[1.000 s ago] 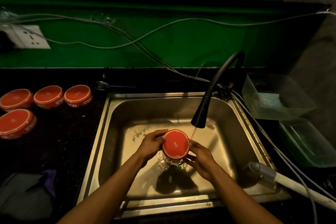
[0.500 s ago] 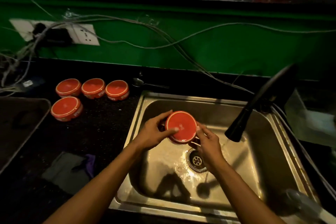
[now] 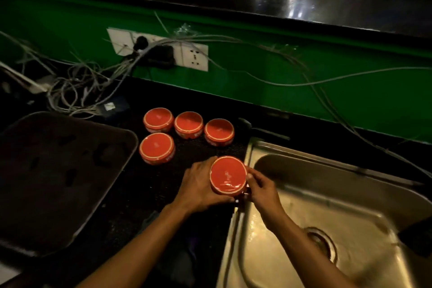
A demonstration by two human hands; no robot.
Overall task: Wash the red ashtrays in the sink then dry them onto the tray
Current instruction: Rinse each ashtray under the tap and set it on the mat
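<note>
A wet red ashtray (image 3: pixel 228 175) is held upside down over the sink's left rim, its round base facing up. My left hand (image 3: pixel 198 186) grips its left side with the fingers curled round the edge. My right hand (image 3: pixel 263 190) holds its right side with the fingertips. Several more red ashtrays (image 3: pixel 157 148) lie upside down on the dark counter just beyond my hands. The steel sink (image 3: pixel 327 194) is at the right, wet inside. A dark metal tray (image 3: pixel 121 154) sits at the left.
A tangle of grey cables (image 3: pixel 77 91) and a wall socket (image 3: pixel 194 57) run along the green backsplash. A dark cloth (image 3: pixel 184 262) lies on the counter near the front edge. The black faucet tip (image 3: pixel 418 238) shows at the far right.
Both hands have carried the ashtray left, out from under the faucet and over the sink's left rim. The view has swung left, bringing the tray into sight.
</note>
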